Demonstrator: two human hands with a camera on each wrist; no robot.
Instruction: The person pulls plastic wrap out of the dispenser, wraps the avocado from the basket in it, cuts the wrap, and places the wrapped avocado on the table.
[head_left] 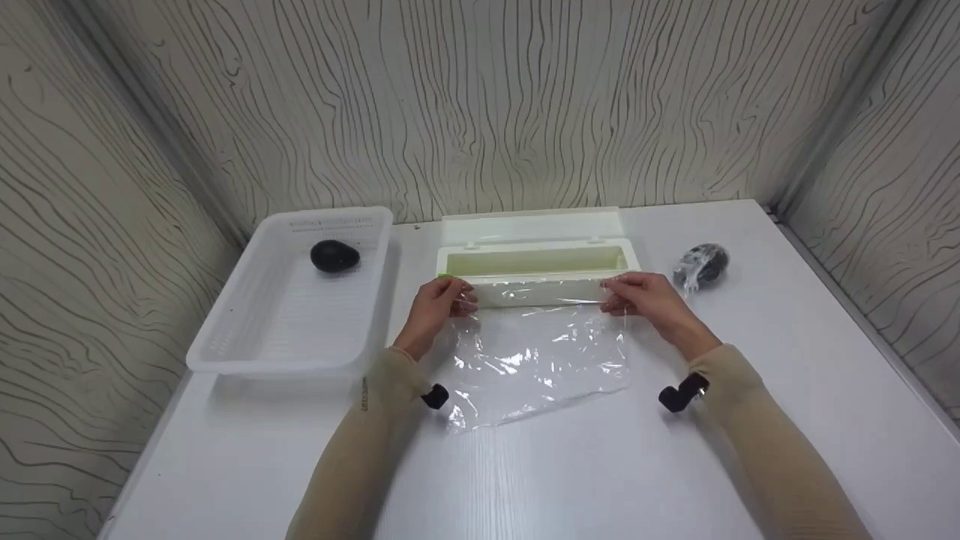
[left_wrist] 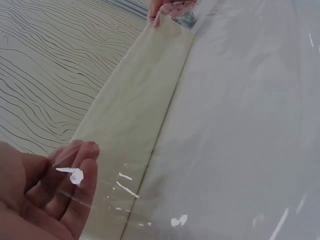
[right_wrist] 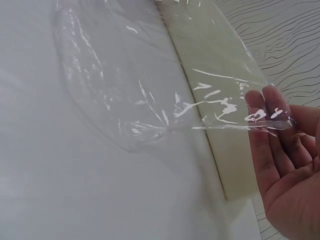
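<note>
A sheet of clear plastic wrap (head_left: 525,367) hangs between both hands and spreads toward the front of the table. My left hand (head_left: 441,306) pinches its upper left corner between thumb and fingers. At the upper right corner, my right hand (head_left: 646,300) pinches the film the same way. Right behind the sheet stands a long cream-coloured box (head_left: 536,292) with its lid (head_left: 532,226) tipped back. In the right wrist view the gathered film edge (right_wrist: 235,128) runs to the pinching fingertips.
A white plastic basket (head_left: 281,367) on the left holds a dark avocado (head_left: 334,256). Off to the right, another dark avocado (head_left: 702,266) lies on the white table (head_left: 480,487) wrapped in clear film. Wood-patterned panels (head_left: 480,105) close off the back and sides.
</note>
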